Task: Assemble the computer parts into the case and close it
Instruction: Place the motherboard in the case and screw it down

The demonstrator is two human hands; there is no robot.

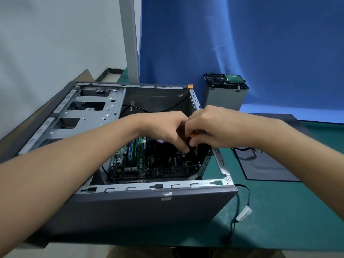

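Note:
An open grey computer case (145, 205) lies on its side on the green table. Inside it sits a green motherboard (149, 164) with memory sticks. Both hands meet over the case's right rear corner. My left hand (165, 129) and my right hand (214, 125) both have curled fingers on a black and orange screwdriver (191, 146) that points down toward the board near the rear wall. The screwdriver's tip and the spot it touches are hidden by shadow. A metal drive cage (81, 112) fills the case's left part.
A grey drive bracket holding a hard drive (226, 90) stands upright at the back right. A dark side panel (268, 164) lies flat to the right with a cable on it. A black cable with a white label (243, 213) trails off the case's front right. Blue cloth hangs behind.

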